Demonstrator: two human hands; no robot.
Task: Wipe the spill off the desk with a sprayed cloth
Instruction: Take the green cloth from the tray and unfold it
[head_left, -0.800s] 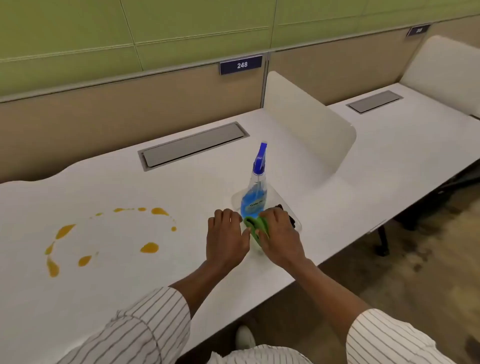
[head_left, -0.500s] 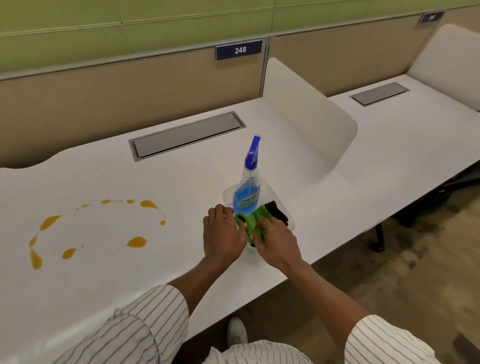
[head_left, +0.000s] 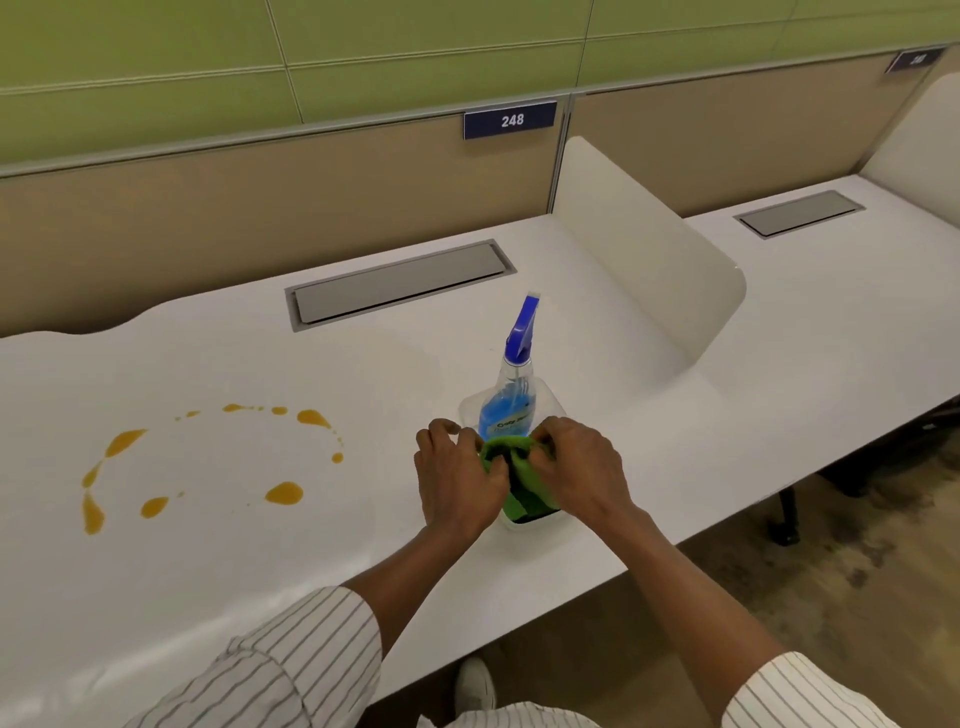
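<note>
A green cloth (head_left: 511, 457) is bunched between both hands, just above a clear plastic tray (head_left: 550, 402) on the white desk (head_left: 218, 545). My left hand (head_left: 454, 475) pinches its left side and my right hand (head_left: 582, 467) grips its right side. A spray bottle (head_left: 511, 392) with blue liquid and a blue trigger head stands upright in the tray right behind the cloth. Something dark lies in the tray under the cloth. The spill (head_left: 283, 492) is a ring of orange drops and streaks on the desk, well to the left of my hands.
A curved white divider panel (head_left: 649, 260) rises to the right of the tray. Grey cable hatches (head_left: 400, 283) sit at the back of the desk, below a tan and green partition with a sign reading 248. The desk's front edge runs close under my forearms.
My right hand has closed further over the green cloth and both hands have lifted and bunched it more tightly. The bottle and spill stay put; the view has shifted slightly.
</note>
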